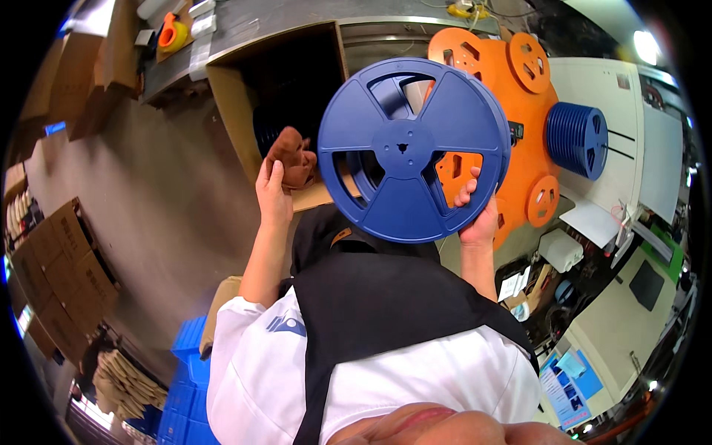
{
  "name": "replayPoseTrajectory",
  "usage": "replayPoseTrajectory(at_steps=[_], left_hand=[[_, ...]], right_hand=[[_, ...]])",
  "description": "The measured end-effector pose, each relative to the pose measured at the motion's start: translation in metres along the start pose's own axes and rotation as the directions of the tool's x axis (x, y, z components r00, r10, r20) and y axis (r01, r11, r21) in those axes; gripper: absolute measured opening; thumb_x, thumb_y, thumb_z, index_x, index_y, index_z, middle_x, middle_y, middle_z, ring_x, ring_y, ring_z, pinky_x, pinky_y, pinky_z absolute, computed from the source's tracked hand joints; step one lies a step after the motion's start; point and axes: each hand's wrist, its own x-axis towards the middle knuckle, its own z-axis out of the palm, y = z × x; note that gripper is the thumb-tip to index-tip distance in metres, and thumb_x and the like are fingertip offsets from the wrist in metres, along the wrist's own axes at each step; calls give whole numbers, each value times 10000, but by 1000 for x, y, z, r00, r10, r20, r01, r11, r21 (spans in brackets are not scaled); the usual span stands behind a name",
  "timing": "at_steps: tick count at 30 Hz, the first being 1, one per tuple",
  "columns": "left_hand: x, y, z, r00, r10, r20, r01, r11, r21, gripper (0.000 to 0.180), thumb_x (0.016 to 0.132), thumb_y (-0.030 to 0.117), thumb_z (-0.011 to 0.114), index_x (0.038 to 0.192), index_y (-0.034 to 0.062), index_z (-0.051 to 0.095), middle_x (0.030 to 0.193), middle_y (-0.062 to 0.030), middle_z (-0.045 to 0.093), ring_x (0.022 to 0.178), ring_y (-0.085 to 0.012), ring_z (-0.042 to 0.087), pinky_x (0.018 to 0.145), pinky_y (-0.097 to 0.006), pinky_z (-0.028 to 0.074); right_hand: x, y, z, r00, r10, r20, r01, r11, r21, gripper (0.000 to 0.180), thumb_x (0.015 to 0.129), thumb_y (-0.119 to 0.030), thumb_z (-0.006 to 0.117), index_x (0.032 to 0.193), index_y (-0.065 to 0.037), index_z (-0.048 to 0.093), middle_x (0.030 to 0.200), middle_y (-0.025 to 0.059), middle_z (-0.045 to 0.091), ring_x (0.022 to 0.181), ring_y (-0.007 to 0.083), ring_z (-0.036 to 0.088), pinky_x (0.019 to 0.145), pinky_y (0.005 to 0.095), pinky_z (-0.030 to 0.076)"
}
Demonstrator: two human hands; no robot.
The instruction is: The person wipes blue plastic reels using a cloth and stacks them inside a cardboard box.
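Note:
A large blue plastic reel, with a round hub and wide cut-out windows, is held up in front of my body. My right hand grips its right rim, with fingertips showing through a window. In my left hand is a bunched brown cloth, pinched between thumb and fingers just left of the reel's rim. Behind the cloth stands an open cardboard box. Dark blue reels are stacked in its shadowed inside; how many is hidden.
Right of the reel stands an orange machine with round orange discs. Beyond it, a stack of blue reels sits by a white panel. A grey workbench with a tape dispenser runs behind. Blue crates stand at lower left.

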Motion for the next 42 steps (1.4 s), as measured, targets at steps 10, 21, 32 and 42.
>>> replayPoseTrajectory(at_steps=[10, 21, 32, 42], left_hand=[[-38, 4, 130, 494, 12, 869, -863, -111, 492, 493, 825, 158, 565, 1302, 85, 464, 1341, -66, 479, 1302, -304, 359, 1017, -592, 258], [-46, 5, 71, 260, 4, 966, -964, 54, 259, 453, 763, 65, 566, 1216, 81, 551, 1244, -51, 554, 1181, -273, 493, 939, -348, 451], [-42, 6, 65, 135, 64, 989, -974, -175, 144, 377, 721, 182, 665, 1078, 118, 564, 1098, -9, 552, 1078, -237, 510, 965, -408, 409], [-50, 13, 41, 906, -34, 423, -187, 862, 470, 286, 870, 34, 572, 1150, 11, 520, 1044, -89, 605, 893, -171, 618, 802, -288, 509]], right_hand=[[-6, 6, 9, 936, 139, 323, -245, 917, 315, 457, 974, -405, 394, 1150, 5, 493, 677, 21, 461, 523, 103, 415, 511, 241, 367], [4, -47, 6, 946, 14, 324, -161, 888, 431, 495, 966, -414, 416, 1150, 41, 480, 700, 32, 462, 527, 99, 415, 513, 241, 366], [22, -79, 37, 928, 125, 352, -241, 920, 310, 600, 938, -464, 447, 1234, 58, 433, 786, 52, 505, 619, 119, 465, 578, 250, 408], [56, -78, 55, 992, 16, 122, 16, 965, -262, 518, 991, -441, 327, 1215, -5, 492, 934, 55, 614, 576, 92, 418, 509, 218, 341]])
